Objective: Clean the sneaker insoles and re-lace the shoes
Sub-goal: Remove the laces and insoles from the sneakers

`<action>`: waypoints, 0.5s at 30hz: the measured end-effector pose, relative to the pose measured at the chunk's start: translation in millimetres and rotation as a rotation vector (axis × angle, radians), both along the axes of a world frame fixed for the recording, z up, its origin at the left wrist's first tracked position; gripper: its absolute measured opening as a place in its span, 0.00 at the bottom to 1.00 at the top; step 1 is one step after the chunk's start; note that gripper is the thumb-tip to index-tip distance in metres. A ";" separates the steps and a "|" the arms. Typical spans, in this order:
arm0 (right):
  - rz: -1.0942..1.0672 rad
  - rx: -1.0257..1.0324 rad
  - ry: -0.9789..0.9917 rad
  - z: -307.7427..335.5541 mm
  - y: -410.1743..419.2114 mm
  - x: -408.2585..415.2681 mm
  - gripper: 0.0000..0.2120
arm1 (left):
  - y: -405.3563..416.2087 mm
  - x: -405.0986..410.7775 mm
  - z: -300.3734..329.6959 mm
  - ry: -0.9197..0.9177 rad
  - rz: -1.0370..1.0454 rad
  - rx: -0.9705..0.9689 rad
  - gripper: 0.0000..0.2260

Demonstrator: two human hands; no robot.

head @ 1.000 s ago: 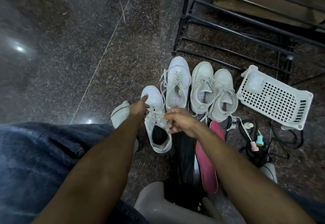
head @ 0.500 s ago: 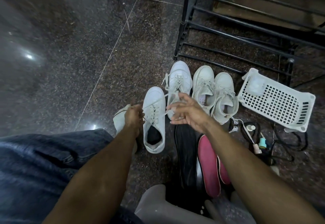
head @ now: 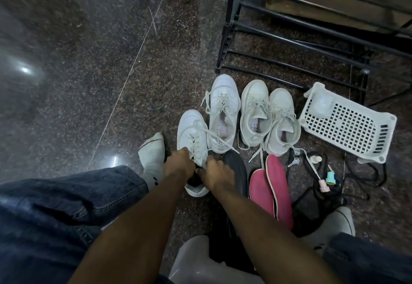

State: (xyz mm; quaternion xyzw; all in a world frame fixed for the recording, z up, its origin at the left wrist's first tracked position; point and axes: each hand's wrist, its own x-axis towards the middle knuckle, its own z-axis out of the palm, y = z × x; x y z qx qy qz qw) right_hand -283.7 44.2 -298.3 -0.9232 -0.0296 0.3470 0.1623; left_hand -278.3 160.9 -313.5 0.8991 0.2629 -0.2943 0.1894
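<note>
both hands are right on the near sneaker (head: 192, 131), toe pointing away, left hand (head: 180, 165) and right hand (head: 216, 173) fingers curled at its laces, exact grip hidden tbh

floor (head: 89, 61): dark speckled polished stone, pale grout lines, light glare at left | black metal rack (head: 301, 27): upper right, standing on floor | white perforated plastic basket (head: 347, 125): tipped, just beside rack | black cords (head: 365, 172): tangled below basket | small pink and teal bottles (head: 326, 180): lying among cords
</note>
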 end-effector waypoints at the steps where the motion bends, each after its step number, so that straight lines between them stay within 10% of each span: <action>1: 0.047 -0.030 -0.028 -0.3 -1.4 2.4 0.14 | -2.0 -0.6 -0.2 -0.001 -0.007 0.012 0.17; 10: 0.048 -0.062 -0.075 -7.8 -34.9 15.0 0.13 | 23.2 -17.7 -8.7 -0.089 0.139 -0.061 0.08; 15: -0.049 -0.017 -0.038 -9.6 -35.5 15.5 0.11 | 16.3 -35.7 -14.9 -0.435 -0.085 0.007 0.08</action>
